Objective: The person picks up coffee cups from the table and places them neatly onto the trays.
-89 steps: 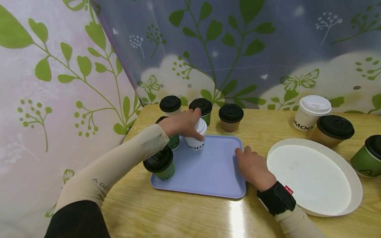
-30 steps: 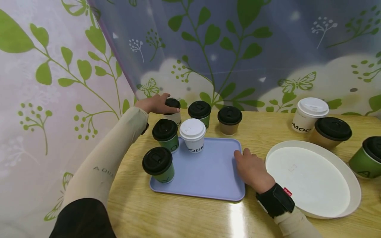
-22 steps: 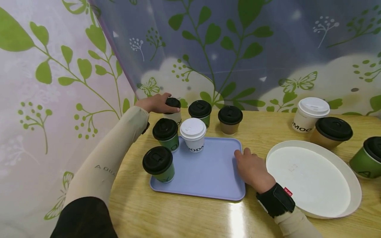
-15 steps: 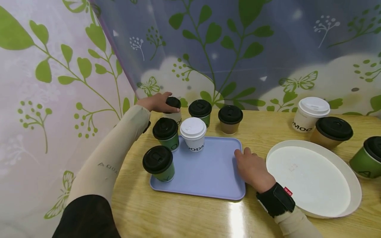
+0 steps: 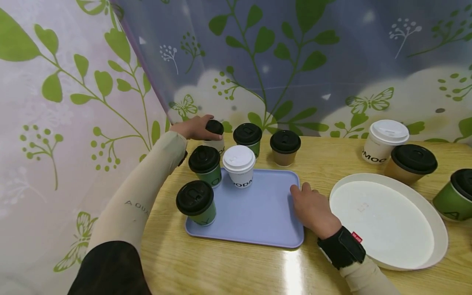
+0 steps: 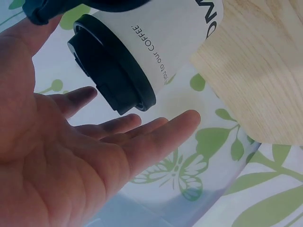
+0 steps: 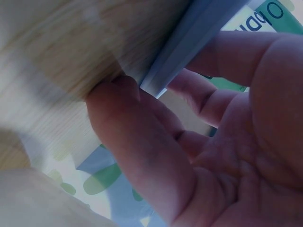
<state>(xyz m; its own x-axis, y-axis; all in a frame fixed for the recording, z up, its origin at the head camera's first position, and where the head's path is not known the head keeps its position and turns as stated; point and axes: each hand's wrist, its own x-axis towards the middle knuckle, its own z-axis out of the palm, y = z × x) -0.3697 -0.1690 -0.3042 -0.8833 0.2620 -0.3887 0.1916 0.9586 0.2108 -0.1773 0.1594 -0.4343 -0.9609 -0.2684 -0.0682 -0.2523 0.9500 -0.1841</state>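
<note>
In the head view, my left hand (image 5: 195, 128) reaches to a white paper coffee cup with a black lid (image 5: 216, 145) at the table's far left corner. The left wrist view has its fingers spread around the lid (image 6: 111, 66), with a gap showing between them. My right hand (image 5: 313, 209) grips the right edge of a lavender tray (image 5: 262, 205); its fingers curl at the rim in the right wrist view. On the tray's left side stand a white-lidded cup (image 5: 239, 164) and two black-lidded green cups, one at the back (image 5: 204, 159) and one in front (image 5: 196, 200).
Behind the tray stand a green cup (image 5: 248, 135) and a brown cup (image 5: 285, 147). A round white tray (image 5: 383, 221) lies on the right. Around it are a white-lidded cup (image 5: 385, 141), a tan cup (image 5: 413, 162) and a green cup (image 5: 455, 196). Patterned cloth closes off the back and left.
Three seconds ago my left hand held the white-lidded cup on the tray. It has let go and moved back and left to the white cup with the black lid. My right hand stays put.
</note>
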